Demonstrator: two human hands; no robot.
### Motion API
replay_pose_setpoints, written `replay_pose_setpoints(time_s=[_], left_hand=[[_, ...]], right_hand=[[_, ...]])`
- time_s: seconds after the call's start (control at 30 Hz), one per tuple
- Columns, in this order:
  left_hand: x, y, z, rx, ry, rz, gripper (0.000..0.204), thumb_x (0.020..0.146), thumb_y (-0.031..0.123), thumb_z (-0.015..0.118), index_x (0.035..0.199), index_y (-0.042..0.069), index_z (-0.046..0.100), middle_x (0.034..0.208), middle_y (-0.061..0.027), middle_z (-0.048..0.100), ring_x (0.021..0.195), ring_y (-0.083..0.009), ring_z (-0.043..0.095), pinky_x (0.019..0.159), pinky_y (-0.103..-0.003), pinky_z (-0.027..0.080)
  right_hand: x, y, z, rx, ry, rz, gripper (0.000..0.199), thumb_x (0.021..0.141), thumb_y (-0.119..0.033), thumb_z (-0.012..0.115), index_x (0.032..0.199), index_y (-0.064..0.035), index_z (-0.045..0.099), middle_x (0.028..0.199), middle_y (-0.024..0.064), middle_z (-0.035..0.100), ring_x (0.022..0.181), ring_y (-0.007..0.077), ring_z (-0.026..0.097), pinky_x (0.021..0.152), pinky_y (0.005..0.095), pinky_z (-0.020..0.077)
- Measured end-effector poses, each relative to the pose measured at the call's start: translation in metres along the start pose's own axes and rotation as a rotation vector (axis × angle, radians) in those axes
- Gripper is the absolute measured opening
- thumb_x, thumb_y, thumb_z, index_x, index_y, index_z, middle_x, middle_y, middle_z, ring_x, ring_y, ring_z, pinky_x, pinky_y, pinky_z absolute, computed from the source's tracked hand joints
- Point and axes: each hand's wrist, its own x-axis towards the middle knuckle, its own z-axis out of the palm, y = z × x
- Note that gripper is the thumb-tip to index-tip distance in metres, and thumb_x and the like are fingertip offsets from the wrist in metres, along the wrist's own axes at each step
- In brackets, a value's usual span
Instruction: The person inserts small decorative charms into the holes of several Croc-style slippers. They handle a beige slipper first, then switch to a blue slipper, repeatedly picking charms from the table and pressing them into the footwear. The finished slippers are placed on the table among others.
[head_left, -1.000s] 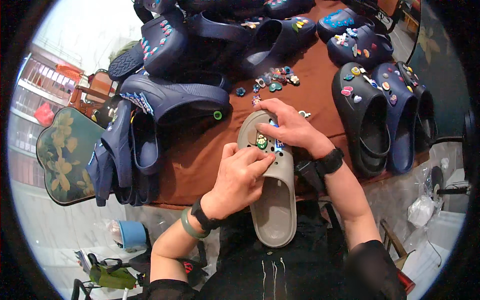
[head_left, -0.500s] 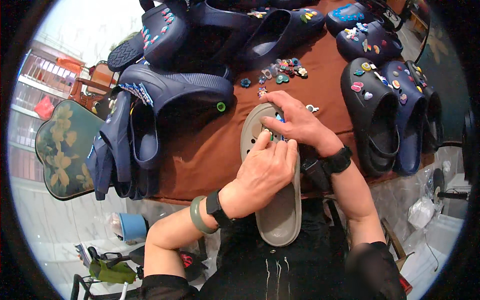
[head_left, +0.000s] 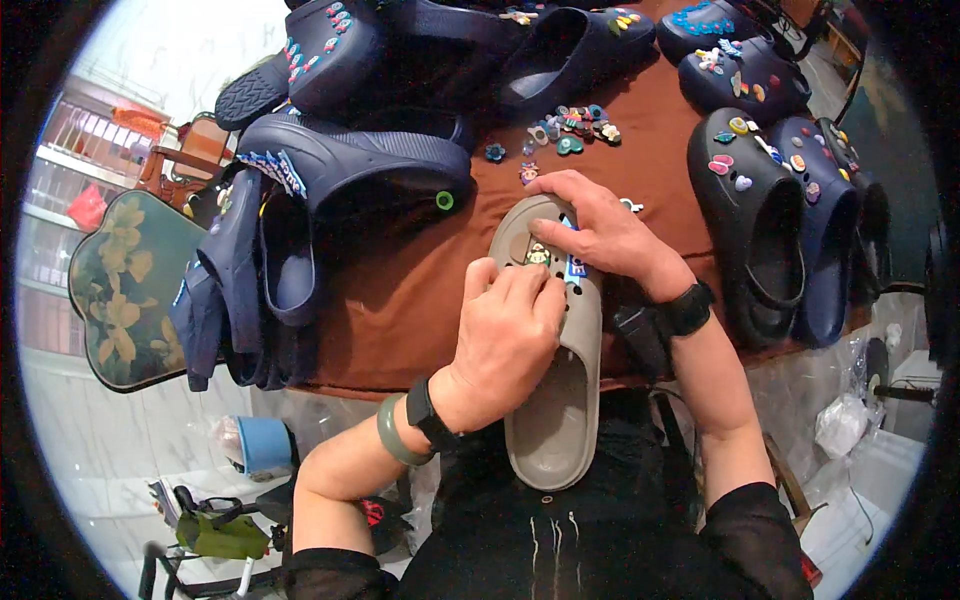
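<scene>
A grey clog (head_left: 560, 420) lies toe-away on the brown table cover (head_left: 400, 300), its heel toward me. My left hand (head_left: 505, 335) grips the clog's upper from the left, fingers pressing on a small charm (head_left: 540, 255) set in the toe. My right hand (head_left: 590, 225) lies over the toe from the right, fingertips on the perforated front beside a blue charm (head_left: 577, 268). Both wrists wear dark bands.
Several dark blue clogs (head_left: 350, 175) are piled at left and along the back. More black and blue clogs (head_left: 775, 215) with charms stand at right. A heap of loose charms (head_left: 570, 125) lies beyond the grey clog. A floral board (head_left: 125, 290) leans off the table's left.
My left hand has slid up the clog toward the toe and now presses on the charm. My right hand stays on the toe. The view has shifted slightly.
</scene>
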Motion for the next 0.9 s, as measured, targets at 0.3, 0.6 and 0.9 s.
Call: replay_pose_setpoints(time_s=[0.3, 0.6, 0.9], left_hand=[[0.002, -0.007, 0.003, 0.027, -0.116, 0.164, 0.019, 0.067, 0.005, 0.062, 0.086, 0.002, 0.062, 0.078, -0.0078, 0.056, 0.077, -0.0247, 0.055, 0.075, -0.039, 0.041], [-0.005, -0.016, 0.0, -0.221, -0.076, 0.086, 0.03, 0.056, -0.003, 0.063, 0.085, 0.005, 0.061, 0.08, -0.0085, 0.057, 0.079, -0.0289, 0.057, 0.073, -0.041, 0.045], [-0.042, -0.006, -0.017, -0.639, -0.049, -0.24, 0.038, 0.084, 0.005, 0.067, 0.122, 0.001, 0.062, 0.124, -0.0144, 0.062, 0.117, -0.0312, 0.057, 0.097, -0.039, 0.045]], right_hand=[[-0.001, -0.004, -0.002, -0.025, -0.003, 0.009, 0.042, 0.083, -0.024, 0.067, 0.116, 0.0006, 0.058, 0.113, 0.0201, 0.06, 0.107, 0.0346, 0.059, 0.093, 0.0398, 0.0472], [-0.001, -0.004, -0.005, -0.023, -0.037, 0.031, 0.041, 0.085, -0.02, 0.071, 0.119, -0.0012, 0.058, 0.113, 0.0157, 0.06, 0.106, 0.0279, 0.059, 0.092, 0.0358, 0.0469], [0.0, -0.005, -0.008, 0.031, -0.074, 0.109, 0.042, 0.086, -0.023, 0.071, 0.12, -0.0008, 0.059, 0.116, 0.0141, 0.061, 0.105, 0.0238, 0.06, 0.091, 0.0348, 0.0473]])
